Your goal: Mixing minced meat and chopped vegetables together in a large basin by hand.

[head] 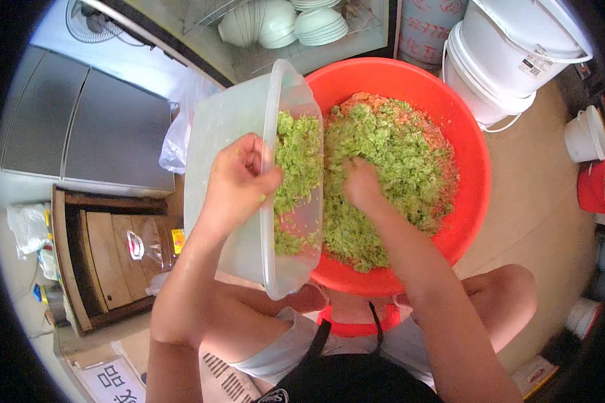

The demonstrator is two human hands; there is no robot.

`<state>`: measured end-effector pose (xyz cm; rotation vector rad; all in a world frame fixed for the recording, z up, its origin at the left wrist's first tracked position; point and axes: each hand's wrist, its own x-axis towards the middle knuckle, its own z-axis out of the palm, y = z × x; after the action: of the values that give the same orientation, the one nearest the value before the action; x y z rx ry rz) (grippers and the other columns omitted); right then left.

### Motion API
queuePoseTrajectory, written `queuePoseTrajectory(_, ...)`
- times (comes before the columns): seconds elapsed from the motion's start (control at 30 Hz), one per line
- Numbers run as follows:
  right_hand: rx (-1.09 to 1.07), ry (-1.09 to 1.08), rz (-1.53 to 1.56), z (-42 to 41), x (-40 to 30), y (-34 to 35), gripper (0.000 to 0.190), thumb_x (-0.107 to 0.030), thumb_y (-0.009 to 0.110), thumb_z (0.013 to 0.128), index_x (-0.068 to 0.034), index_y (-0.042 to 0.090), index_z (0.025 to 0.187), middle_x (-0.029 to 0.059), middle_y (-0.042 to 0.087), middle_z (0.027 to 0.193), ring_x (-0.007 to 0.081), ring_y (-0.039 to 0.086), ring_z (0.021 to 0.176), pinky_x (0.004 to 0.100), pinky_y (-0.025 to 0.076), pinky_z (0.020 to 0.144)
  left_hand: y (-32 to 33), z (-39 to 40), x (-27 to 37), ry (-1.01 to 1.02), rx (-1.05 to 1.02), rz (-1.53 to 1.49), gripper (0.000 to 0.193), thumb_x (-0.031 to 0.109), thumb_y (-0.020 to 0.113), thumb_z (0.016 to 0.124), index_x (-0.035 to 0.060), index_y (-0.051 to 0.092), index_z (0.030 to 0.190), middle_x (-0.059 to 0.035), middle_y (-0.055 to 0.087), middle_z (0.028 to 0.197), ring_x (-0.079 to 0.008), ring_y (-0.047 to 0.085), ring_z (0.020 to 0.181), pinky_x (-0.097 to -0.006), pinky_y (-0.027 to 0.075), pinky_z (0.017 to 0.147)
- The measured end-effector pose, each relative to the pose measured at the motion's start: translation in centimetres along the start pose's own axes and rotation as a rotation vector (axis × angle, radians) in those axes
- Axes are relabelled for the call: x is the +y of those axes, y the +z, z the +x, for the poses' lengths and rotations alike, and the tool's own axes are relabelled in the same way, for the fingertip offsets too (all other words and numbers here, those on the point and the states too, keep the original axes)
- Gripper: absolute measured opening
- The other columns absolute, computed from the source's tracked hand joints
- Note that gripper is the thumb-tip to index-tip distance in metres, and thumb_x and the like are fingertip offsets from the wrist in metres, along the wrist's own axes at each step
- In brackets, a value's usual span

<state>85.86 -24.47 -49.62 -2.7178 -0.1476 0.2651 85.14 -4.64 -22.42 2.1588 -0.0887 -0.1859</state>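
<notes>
My left hand (244,179) grips the rim of a translucent plastic tub (227,121), which is tipped on its side over the left edge of a large red plastic basin (471,166). Chopped green vegetable (300,151) lies along the tub's lower wall. In the basin, a heap of the same chopped green vegetable (398,151) covers much of an orange-pink minced mixture (446,151). My right hand (363,181) is at the left part of the heap, its fingers blurred and partly hidden in the greens; whether they hold any cannot be told.
White lidded buckets (489,75) stand stacked beyond the basin at the right. A glass-fronted cabinet with stacked bowls (322,25) is at the far side. Left are a wooden drawer unit (116,252) and a plastic bag (176,146). My bent knees flank the basin's near side.
</notes>
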Motion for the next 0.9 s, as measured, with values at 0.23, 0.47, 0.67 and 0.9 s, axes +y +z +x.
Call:
queuePoseTrajectory(0.23,-0.139,-0.001,0.137,5.6,-6.3,-9.2,0.031,-0.019,0.068,0.082,-0.001,0.068,0.107,0.0196,0.065,0.118,0.0381,0.062,0.109,0.0479,0.050,0.096,0.7,0.0,0.3,-0.043,-0.004,0.003,0.017,0.000,0.066,0.077,0.0063,0.051,0.077,0.0035,0.048,0.061,-0.0041,0.046,0.057,-0.0250,0.038,0.052)
queuePoseTrajectory(0.47,0.285,-0.624,0.289,7.7,-11.4,-11.8,0.035,-0.025,0.070,0.079,-0.007,0.070,0.109,0.0154,0.069,0.111,0.0347,0.067,0.097,0.0471,0.053,0.090,0.8,-0.2,0.4,-0.048,-0.044,0.098,0.021,-0.002,0.070,0.077,0.0077,0.053,0.082,0.0056,0.051,0.066,-0.0021,0.048,0.060,-0.0215,0.039,0.053)
queuePoseTrajectory(0.67,0.066,-0.520,0.463,7.0,-11.8,-12.1,0.036,-0.026,0.071,0.078,-0.008,0.070,0.110,0.0158,0.068,0.112,0.0335,0.067,0.100,0.0476,0.053,0.091,0.3,-0.6,0.4,-0.116,-0.033,-0.056,0.022,-0.003,0.071,0.076,0.0079,0.053,0.082,0.0052,0.052,0.066,-0.0027,0.048,0.059,-0.0226,0.039,0.053)
queuePoseTrajectory(0.9,-0.238,-0.405,0.597,5.6,-11.4,-11.5,0.039,-0.028,0.072,0.078,-0.009,0.070,0.111,0.0163,0.068,0.113,0.0321,0.067,0.103,0.0481,0.052,0.091,0.1,-0.1,0.6,0.008,0.030,0.004,0.020,-0.001,0.070,0.077,0.0049,0.051,0.079,0.0006,0.051,0.063,-0.0053,0.049,0.057,-0.0250,0.041,0.053)
